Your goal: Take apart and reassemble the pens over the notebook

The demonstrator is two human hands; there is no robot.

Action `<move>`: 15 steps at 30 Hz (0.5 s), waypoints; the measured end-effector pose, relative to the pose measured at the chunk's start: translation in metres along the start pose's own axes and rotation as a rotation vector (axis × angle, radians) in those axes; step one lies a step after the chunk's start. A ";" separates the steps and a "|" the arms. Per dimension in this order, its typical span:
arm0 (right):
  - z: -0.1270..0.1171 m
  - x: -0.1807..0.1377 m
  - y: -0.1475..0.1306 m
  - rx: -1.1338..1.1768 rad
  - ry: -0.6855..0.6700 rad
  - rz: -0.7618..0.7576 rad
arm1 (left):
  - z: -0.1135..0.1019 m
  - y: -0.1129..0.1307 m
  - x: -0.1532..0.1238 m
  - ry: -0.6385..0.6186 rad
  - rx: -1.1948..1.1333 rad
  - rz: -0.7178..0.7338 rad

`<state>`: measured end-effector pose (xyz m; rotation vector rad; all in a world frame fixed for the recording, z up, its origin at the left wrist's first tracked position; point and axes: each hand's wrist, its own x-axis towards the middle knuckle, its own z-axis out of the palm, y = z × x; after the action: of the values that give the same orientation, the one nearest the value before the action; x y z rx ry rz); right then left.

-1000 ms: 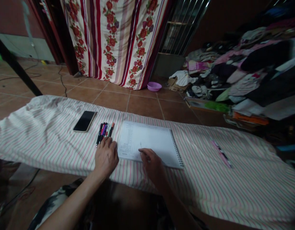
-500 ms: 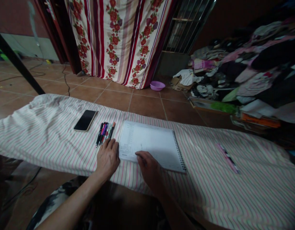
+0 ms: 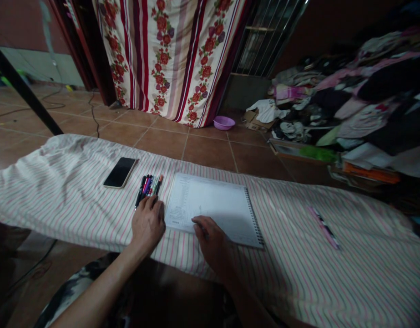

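Note:
My left hand (image 3: 148, 224) lies palm down, its fingers stretched over the lower ends of a row of pens (image 3: 150, 186). The pens lie side by side, several of them dark, purple, white-patterned and one orange-tipped; their near ends are partly hidden by my fingers. To the right, a spiral notebook (image 3: 216, 200) lies with its wire binding on the right side and a mostly blank page with printing at its left. My right hand (image 3: 210, 237) rests on the notebook's near edge, fingers loosely bent, thumb apart, holding nothing.
A smartphone (image 3: 120, 172) lies left of the pens. Far right on the striped cloth (image 3: 291, 269) is a pink and black pen (image 3: 324, 227). Beyond, on the tiled floor, stand a purple basin (image 3: 224, 122) and a heap of clothes (image 3: 349, 100). A floral curtain (image 3: 175, 59) hangs behind.
My left hand has slid slightly left, away from the notebook's left edge, and covers more of the pens' near ends. My right hand has hardly moved.

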<state>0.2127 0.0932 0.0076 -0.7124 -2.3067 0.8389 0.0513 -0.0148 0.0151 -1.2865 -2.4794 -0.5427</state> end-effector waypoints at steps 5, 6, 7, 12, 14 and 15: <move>0.000 0.001 0.000 0.009 0.013 -0.005 | -0.002 -0.002 0.000 -0.031 -0.009 -0.001; 0.000 0.001 0.000 0.009 0.016 -0.007 | -0.003 -0.003 0.000 -0.034 -0.017 -0.012; 0.000 0.001 -0.001 0.010 0.020 -0.009 | -0.004 -0.004 0.001 -0.038 -0.028 -0.025; -0.001 0.001 -0.001 0.016 0.037 -0.016 | -0.006 -0.013 0.007 -0.049 -0.088 -0.072; -0.003 0.002 -0.002 0.014 0.028 -0.013 | -0.004 -0.015 0.008 -0.049 -0.091 -0.049; -0.003 0.002 -0.002 0.011 0.019 -0.011 | -0.004 -0.015 0.008 -0.047 -0.087 -0.036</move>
<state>0.2130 0.0941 0.0121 -0.6996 -2.2851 0.8356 0.0346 -0.0187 0.0187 -1.3030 -2.5473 -0.6429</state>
